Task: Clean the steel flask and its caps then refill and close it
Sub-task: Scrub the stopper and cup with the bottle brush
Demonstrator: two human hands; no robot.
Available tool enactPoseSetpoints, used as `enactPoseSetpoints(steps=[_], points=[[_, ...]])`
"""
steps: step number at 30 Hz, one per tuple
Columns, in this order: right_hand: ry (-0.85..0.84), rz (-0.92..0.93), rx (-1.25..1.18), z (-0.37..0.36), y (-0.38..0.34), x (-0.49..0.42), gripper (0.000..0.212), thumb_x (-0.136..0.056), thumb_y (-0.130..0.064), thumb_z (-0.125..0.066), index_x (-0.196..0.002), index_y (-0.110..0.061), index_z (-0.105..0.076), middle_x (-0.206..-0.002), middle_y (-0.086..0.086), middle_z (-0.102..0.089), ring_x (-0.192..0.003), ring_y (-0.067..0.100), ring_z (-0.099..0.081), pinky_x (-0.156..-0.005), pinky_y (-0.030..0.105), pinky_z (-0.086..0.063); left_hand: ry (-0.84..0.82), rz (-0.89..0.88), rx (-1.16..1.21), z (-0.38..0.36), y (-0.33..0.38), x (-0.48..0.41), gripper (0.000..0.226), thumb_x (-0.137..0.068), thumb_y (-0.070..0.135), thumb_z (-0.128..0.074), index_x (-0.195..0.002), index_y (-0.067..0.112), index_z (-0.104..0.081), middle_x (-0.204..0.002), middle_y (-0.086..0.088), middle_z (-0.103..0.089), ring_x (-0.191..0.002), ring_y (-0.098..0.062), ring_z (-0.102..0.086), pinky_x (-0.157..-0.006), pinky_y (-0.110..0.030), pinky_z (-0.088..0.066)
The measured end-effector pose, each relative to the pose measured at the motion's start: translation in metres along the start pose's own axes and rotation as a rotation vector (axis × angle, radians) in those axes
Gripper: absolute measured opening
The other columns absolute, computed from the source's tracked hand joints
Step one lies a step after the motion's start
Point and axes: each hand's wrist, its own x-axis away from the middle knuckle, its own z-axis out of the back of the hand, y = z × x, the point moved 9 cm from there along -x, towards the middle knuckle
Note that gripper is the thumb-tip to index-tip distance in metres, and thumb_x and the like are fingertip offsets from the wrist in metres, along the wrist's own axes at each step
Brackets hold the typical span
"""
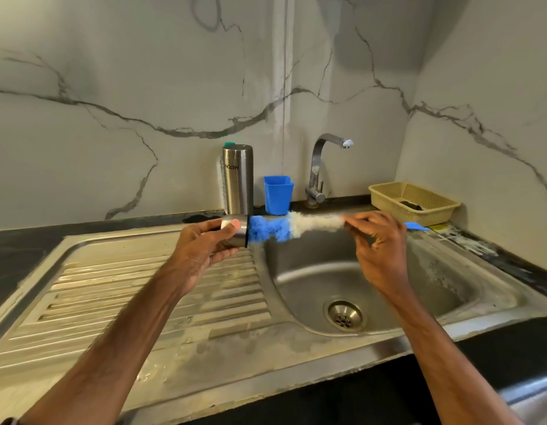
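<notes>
**Brush at the mouth of the steel cap, over the sink**

The left hand (204,250) curls round a small steel cap (235,233), thumb on top, holding it on its side with the open mouth facing three o'clock. The right hand (378,240) pinches a brush (284,227) between thumb and fingertips, just where the white bristles end. The brush's blue handle sticks out past the hand at three o'clock. The brush lies level between the two hands, its blue bristle end right at the cap's mouth. How far it goes inside cannot be told.

Both hands are held above the sink (296,268), at the basin's ten-to-twelve o'clock edge. The drain (344,314) is at six o'clock from the brush, and the ribbed draining board (128,289) lies under the left forearm.

The flask (238,179) stands upright on the dark table (17,240) at twelve o'clock from the cap, against the marble wall (112,87). Its lettering reads upside down. Just beside it at three o'clock is a blue cup (277,194), then the tap (318,167), then a cream basket (415,199) in the corner.
</notes>
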Motion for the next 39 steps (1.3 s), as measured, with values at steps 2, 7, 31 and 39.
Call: enactPoseSetpoints(steps=[2,7,31,39], points=[[-0.057,-0.011,0.027,-0.007,-0.002,0.003,0.029,-0.086,-0.008,-0.075,-0.113,-0.02,-0.075,-0.101,-0.007,-0.071,-0.101,0.015,-0.056,-0.098,0.039,-0.035,-0.023,0.006,-0.005,-0.004,0.001,0.002,0.042,-0.082,0.02,-0.078,-0.118,0.001,-0.069,-0.109,-0.017,-0.076,-0.105,-0.03,-0.073,-0.091,-0.042,-0.06],[-0.065,-0.071,0.063,-0.001,0.003,0.002,0.024,-0.092,-0.013,-0.068,-0.115,-0.018,-0.073,-0.107,-0.003,-0.071,-0.102,0.014,-0.054,-0.091,0.027,-0.022,0.001,-0.048,0.03,0.002,0.005,0.002,0.054,-0.073,0.019,-0.08,-0.123,0.004,-0.065,-0.109,-0.015,-0.076,-0.104,-0.028,-0.074,-0.092,-0.044,-0.059],[-0.268,-0.163,0.112,-0.018,0.005,0.01,0.023,-0.096,-0.012,-0.061,-0.113,-0.022,-0.072,-0.104,-0.005,-0.07,-0.096,0.008,-0.05,-0.093,0.034,-0.03,-0.153,-0.077,-0.049,-0.009,0.006,0.002,0.062,-0.078,0.015,-0.077,-0.137,0.01,-0.059,-0.117,-0.012,-0.074,-0.112,-0.025,-0.071,-0.092,-0.036,-0.06],[-0.279,-0.18,0.117,-0.02,0.008,0.009,0.02,-0.093,-0.009,-0.063,-0.106,-0.021,-0.073,-0.098,-0.006,-0.071,-0.091,0.012,-0.057,-0.091,0.046,-0.045,-0.134,-0.04,0.059,-0.009,0.006,0.002,0.037,-0.092,0.011,-0.068,-0.128,0.005,-0.063,-0.119,-0.017,-0.073,-0.11,-0.027,-0.072,-0.092,-0.04,-0.06]])
